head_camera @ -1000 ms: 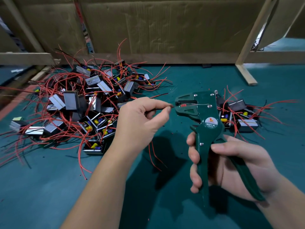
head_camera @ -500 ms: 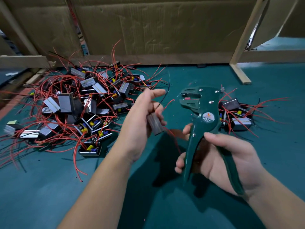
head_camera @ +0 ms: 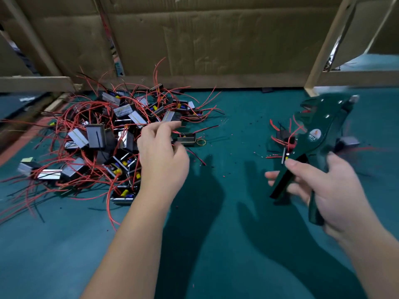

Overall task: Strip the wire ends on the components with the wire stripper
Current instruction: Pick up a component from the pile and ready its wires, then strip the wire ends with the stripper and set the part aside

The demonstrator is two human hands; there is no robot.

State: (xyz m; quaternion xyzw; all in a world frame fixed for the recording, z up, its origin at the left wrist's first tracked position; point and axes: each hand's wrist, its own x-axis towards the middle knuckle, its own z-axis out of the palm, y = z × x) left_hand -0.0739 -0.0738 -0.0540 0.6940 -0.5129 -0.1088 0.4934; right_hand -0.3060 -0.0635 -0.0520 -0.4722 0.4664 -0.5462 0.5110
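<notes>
Both arms are bare: the left forearm [head_camera: 129, 244] and the right forearm [head_camera: 371, 262] show uncovered skin along all their visible length, from the lower edge up to the wrists. The left hand [head_camera: 162, 154] and the right hand [head_camera: 328, 186] are bare as well. The fingers [head_camera: 170, 126] are slender. The right hand's outline is slightly blurred, and its thumb [head_camera: 302, 167] ends in a short nail.

Desk [head_camera: 226, 212] covered in smooth matt teal sheeting, wire stripper [head_camera: 319, 130] cased in dark green plastic with a slight gloss, components [head_camera: 95, 134] clad in shiny grey metal, wires [head_camera: 64, 121] sheathed in glossy red plastic, cardboard [head_camera: 216, 44] seen matt brown and creased, posts [head_camera: 323, 46] left as pale bare wood.
</notes>
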